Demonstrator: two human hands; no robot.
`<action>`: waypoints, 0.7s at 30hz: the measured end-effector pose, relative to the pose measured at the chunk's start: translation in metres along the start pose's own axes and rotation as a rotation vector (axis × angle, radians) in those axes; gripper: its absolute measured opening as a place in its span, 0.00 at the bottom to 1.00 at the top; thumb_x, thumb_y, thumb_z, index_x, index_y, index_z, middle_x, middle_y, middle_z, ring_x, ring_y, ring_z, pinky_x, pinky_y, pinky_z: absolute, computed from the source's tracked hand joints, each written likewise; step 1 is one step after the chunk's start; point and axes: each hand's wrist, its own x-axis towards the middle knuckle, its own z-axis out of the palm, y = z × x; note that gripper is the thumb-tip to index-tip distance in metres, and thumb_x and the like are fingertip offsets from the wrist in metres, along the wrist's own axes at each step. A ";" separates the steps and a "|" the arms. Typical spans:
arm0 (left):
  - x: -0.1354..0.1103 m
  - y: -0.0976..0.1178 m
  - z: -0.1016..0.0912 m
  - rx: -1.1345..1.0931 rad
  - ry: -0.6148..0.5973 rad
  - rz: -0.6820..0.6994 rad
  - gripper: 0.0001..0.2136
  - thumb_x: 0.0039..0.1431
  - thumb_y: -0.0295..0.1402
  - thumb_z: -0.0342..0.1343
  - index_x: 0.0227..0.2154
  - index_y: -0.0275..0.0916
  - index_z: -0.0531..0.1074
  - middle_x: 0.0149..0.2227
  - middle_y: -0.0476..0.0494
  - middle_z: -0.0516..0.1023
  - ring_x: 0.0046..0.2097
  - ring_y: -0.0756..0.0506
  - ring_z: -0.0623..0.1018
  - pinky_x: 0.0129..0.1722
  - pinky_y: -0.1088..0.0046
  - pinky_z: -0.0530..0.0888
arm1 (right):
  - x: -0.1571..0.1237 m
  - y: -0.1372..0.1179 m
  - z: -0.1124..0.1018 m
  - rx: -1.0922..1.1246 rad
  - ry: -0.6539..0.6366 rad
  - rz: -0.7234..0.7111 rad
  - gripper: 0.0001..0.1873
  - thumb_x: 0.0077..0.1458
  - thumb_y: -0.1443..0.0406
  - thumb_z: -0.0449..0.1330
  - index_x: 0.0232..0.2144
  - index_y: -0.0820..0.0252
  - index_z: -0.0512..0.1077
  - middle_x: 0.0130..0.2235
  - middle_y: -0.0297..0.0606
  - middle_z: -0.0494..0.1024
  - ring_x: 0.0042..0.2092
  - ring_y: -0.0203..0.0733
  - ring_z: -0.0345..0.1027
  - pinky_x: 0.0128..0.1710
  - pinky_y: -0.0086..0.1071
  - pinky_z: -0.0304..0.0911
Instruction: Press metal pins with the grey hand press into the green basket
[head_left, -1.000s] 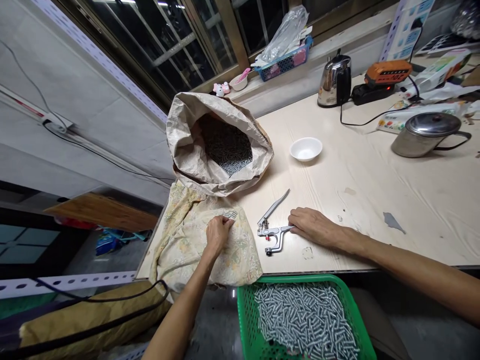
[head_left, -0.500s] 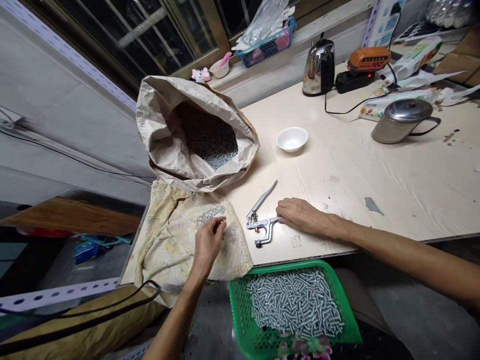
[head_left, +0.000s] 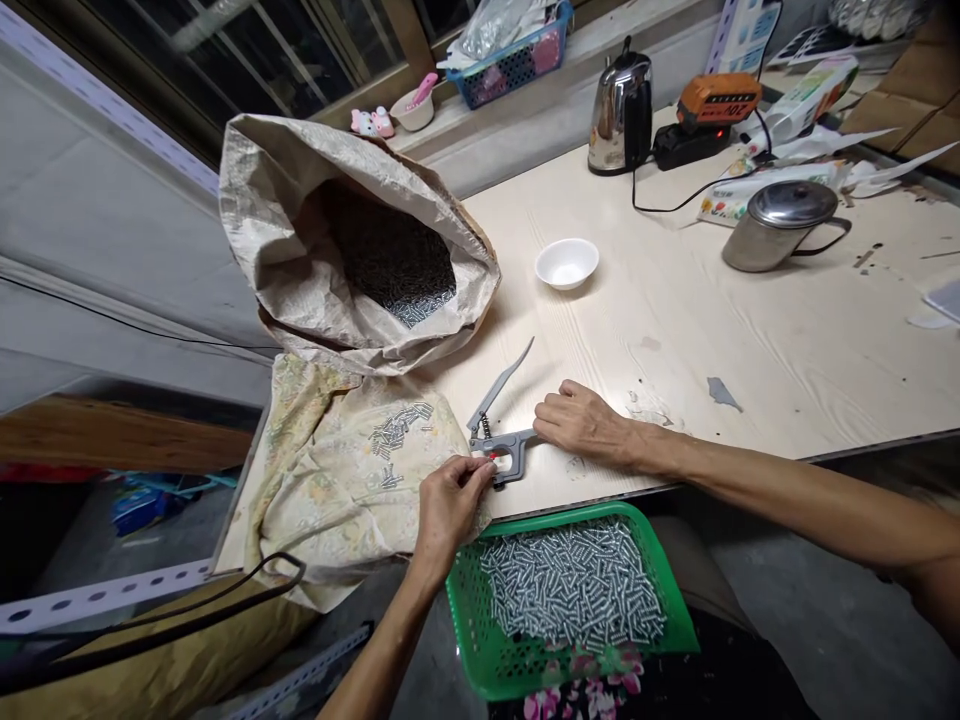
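Note:
My left hand [head_left: 452, 499] is pinched at the jaw of a grey hand press tool [head_left: 499, 430] lying on the table; what its fingertips hold is too small to name. The lower handle of the tool lies under the closed fingers of my right hand [head_left: 579, 421]. The upper handle sticks up and away. A small heap of metal pins [head_left: 397, 432] lies on a patterned cloth [head_left: 337, 480] left of the tool. Behind the cloth stands a paper sack [head_left: 352, 250], open at the top and full of dark pins.
A green basket [head_left: 480, 640] of silvery pins sits below the table edge. On the table [head_left: 787, 350] are a white bowl [head_left: 567, 263], a steel pot with lid [head_left: 780, 226], a kettle [head_left: 620, 103] and an orange device [head_left: 718, 98] with a cord. Window sill behind.
My left hand left the heap of pins on the cloth and moved right to the jaw of the press tool. My right hand stays on the handle. The view shifted.

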 end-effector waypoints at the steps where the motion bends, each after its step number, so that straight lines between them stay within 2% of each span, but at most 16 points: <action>1: 0.000 -0.001 0.000 0.013 -0.001 -0.001 0.15 0.50 0.46 0.55 0.27 0.39 0.79 0.25 0.46 0.79 0.30 0.46 0.76 0.28 0.74 0.69 | 0.000 -0.001 -0.001 0.003 0.003 -0.001 0.17 0.66 0.73 0.42 0.29 0.59 0.66 0.30 0.35 0.70 0.32 0.39 0.53 0.34 0.37 0.40; 8: -0.001 0.003 0.001 0.073 0.007 0.024 0.14 0.49 0.44 0.56 0.25 0.38 0.78 0.28 0.44 0.80 0.31 0.45 0.76 0.31 0.73 0.69 | 0.001 -0.003 -0.001 -0.061 -0.006 -0.012 0.19 0.66 0.74 0.40 0.29 0.59 0.68 0.30 0.35 0.70 0.31 0.39 0.53 0.33 0.37 0.40; 11: 0.002 0.004 -0.001 0.088 -0.049 0.007 0.15 0.49 0.46 0.55 0.24 0.38 0.77 0.26 0.45 0.79 0.29 0.46 0.75 0.28 0.74 0.66 | 0.000 -0.003 0.002 -0.059 -0.004 -0.009 0.20 0.66 0.73 0.40 0.30 0.59 0.67 0.30 0.35 0.70 0.31 0.39 0.52 0.34 0.37 0.40; 14: 0.007 0.001 -0.002 0.079 -0.135 -0.031 0.19 0.48 0.49 0.56 0.21 0.37 0.74 0.19 0.48 0.73 0.24 0.49 0.70 0.23 0.76 0.60 | -0.001 -0.002 0.007 -0.054 0.011 -0.015 0.19 0.66 0.73 0.40 0.30 0.59 0.67 0.30 0.35 0.70 0.32 0.39 0.52 0.34 0.37 0.40; 17: 0.011 -0.003 -0.003 0.009 -0.263 -0.130 0.21 0.44 0.53 0.58 0.18 0.36 0.71 0.15 0.53 0.66 0.18 0.53 0.62 0.20 0.77 0.54 | -0.002 -0.002 0.013 -0.041 0.013 -0.017 0.18 0.66 0.73 0.41 0.30 0.59 0.67 0.31 0.35 0.70 0.32 0.38 0.52 0.35 0.37 0.40; 21: 0.010 -0.001 -0.004 -0.141 -0.410 -0.341 0.22 0.38 0.53 0.63 0.20 0.36 0.71 0.14 0.55 0.64 0.16 0.55 0.61 0.18 0.78 0.57 | -0.002 -0.003 0.016 -0.035 -0.056 -0.016 0.17 0.66 0.72 0.42 0.31 0.60 0.67 0.31 0.35 0.71 0.32 0.38 0.53 0.36 0.37 0.42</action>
